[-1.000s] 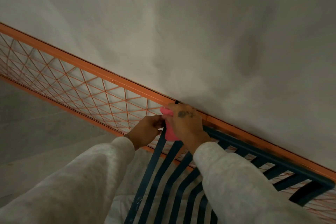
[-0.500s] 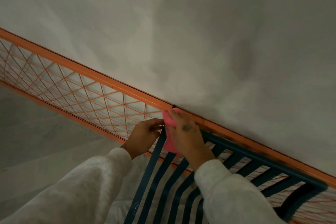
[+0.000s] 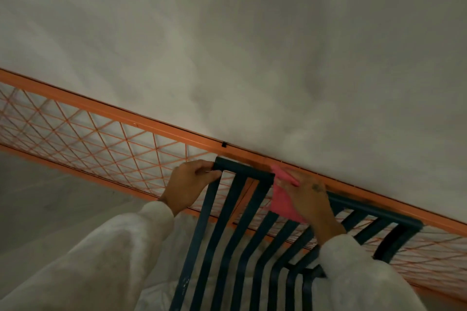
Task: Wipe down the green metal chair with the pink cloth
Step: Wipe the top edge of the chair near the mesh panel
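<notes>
Both hands on dark green slatted metal chair [image 3: 242, 169]: left hand [image 3: 189, 185] grips top-rail corner; right hand [image 3: 308, 197], clutching folded pink cloth [image 3: 283, 203], has slid rightward along rail; left stretch likely wiped, rest pending

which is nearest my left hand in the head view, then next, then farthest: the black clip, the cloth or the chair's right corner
1. Clip, on the orange rail just above the left hand, which grips the chair's left corner.
2. Cloth, rightward along the top bar, held by the right hand.
3. Chair's right corner, at the bar's far right end.
</notes>
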`<state>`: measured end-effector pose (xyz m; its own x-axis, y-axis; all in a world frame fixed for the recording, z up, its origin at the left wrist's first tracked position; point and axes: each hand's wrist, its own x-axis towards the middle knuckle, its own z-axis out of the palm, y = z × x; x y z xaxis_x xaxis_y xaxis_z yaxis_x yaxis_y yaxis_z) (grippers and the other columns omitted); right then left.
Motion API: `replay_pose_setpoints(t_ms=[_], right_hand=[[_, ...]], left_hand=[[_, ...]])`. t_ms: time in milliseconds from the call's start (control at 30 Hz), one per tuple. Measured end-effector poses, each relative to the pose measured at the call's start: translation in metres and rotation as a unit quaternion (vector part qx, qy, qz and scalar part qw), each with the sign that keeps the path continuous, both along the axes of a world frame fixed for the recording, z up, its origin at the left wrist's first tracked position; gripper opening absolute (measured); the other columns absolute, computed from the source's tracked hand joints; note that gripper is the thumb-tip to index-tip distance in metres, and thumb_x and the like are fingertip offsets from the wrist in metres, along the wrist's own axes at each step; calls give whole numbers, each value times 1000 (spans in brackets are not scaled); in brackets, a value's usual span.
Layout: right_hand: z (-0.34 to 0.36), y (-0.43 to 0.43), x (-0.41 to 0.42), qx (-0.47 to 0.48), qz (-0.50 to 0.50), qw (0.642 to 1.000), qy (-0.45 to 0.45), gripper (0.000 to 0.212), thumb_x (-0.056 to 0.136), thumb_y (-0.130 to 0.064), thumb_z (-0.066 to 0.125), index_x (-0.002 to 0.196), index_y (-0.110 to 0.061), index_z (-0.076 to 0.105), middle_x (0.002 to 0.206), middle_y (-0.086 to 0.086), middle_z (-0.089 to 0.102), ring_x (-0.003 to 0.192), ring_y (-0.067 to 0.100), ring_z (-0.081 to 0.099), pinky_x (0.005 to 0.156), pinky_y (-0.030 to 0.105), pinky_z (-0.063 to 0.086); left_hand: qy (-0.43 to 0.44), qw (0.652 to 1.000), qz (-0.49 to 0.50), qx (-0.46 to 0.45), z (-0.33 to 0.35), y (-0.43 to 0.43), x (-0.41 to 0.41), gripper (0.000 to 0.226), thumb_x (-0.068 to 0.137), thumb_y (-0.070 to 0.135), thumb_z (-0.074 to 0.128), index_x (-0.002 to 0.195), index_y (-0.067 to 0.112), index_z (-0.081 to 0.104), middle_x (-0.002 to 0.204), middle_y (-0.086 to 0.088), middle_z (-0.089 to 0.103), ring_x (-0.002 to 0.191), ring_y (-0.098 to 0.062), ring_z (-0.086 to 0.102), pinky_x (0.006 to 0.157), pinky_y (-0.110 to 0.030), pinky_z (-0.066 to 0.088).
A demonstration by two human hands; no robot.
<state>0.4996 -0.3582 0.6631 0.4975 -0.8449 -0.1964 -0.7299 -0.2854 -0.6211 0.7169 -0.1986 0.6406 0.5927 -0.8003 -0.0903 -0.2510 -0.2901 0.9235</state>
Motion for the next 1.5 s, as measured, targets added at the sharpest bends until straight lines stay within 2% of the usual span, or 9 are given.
replay_pose_setpoints(t_ms=[233,433,600,700,833,967,1067,1333,1500], right_hand=[[-6,-22,-57,4,-63,998,32,45,95,-45,58,139,-35,52,141,3,55,120,28,54,93,32,46],[-3,-14,-62,-13,-48,999,-3,42,99,-33,55,141,-38,50,145,-2,50,127,23,50,98,27,38],[6,2,-84,-43,-36,998,-22,42,98,-34,54,140,-35,51,142,-4,54,124,20,53,100,28,42],[20,29,-95,41,-77,992,-88,36,97,-42,54,133,-42,56,131,-8,59,115,14,56,83,17,44],[39,74,-107,194,-111,956,-191,34,93,-39,63,121,-57,54,125,-20,53,111,12,56,99,41,51],[39,105,-117,288,-147,912,-252,40,86,-40,71,125,-44,60,119,-8,65,103,17,65,90,41,58],[31,119,-125,360,-176,879,-260,36,85,-36,74,120,-36,64,113,0,70,101,23,68,85,44,60],[33,147,-142,477,-164,823,-260,37,85,-28,73,119,-16,64,115,16,69,104,34,68,86,54,57],[39,170,-156,530,-158,796,-244,31,90,-25,68,116,-8,64,104,20,72,85,29,72,64,39,61]], left_hand=[[125,986,107,23,0,-19,6,25,80,34,75,76,10,72,82,-6,75,83,-19,72,83,-41,59],[151,983,107,17,0,-19,2,19,87,26,68,86,8,72,91,-10,74,89,-22,72,74,-29,56],[67,993,88,41,8,3,-17,17,91,33,61,88,20,71,92,1,73,87,-15,70,83,-36,56],[66,995,55,54,19,18,-57,17,91,33,60,92,20,71,92,3,73,88,-12,69,80,-29,54],[145,987,-2,66,37,38,-128,11,90,31,61,92,26,71,89,4,76,86,-10,72,84,-30,57],[310,939,-48,137,60,54,-193,43,74,48,66,102,15,72,95,-4,77,90,-19,73,82,-35,59],[370,920,-34,125,74,67,-227,39,77,42,68,109,20,66,101,-7,75,92,-22,73,81,-38,59],[212,975,-1,66,86,104,-242,16,89,18,64,103,25,67,102,-1,69,95,-17,69,85,-42,58],[109,982,-135,75,93,130,-254,21,80,16,73,100,23,69,101,4,70,95,-3,65,80,-17,53]])
